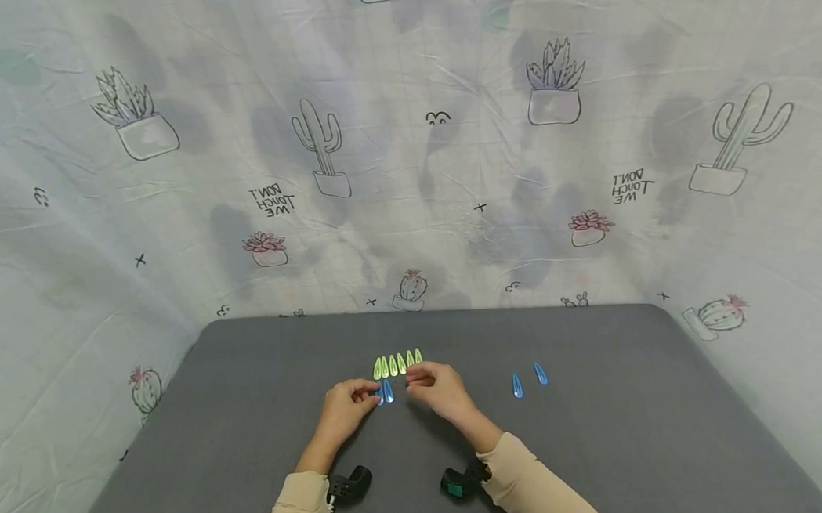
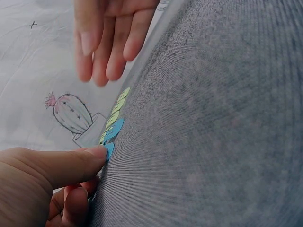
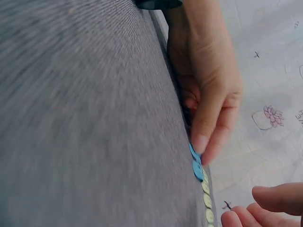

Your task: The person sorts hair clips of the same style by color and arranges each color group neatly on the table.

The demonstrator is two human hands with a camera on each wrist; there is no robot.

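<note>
Blue snap hair clips lie side by side in front of a row of several yellow-green hair clips (image 1: 392,365) on the grey table. My left hand (image 1: 345,408) pinches the leftmost blue hair clip (image 2: 110,151) between thumb and forefinger, covering part of it. Just to its right lies a second blue hair clip (image 1: 389,391), which no finger holds. My right hand (image 1: 442,390) hovers at the right end of the rows, fingers loosely extended and nothing in them. In the left wrist view, its fingers (image 2: 113,52) hang apart from the clips.
Two more blue hair clips, a nearer one (image 1: 517,386) and a farther one (image 1: 541,373), lie apart on the right side of the grey table (image 1: 605,433). A cloth (image 1: 406,170) printed with potted cacti hangs behind the table and along its sides.
</note>
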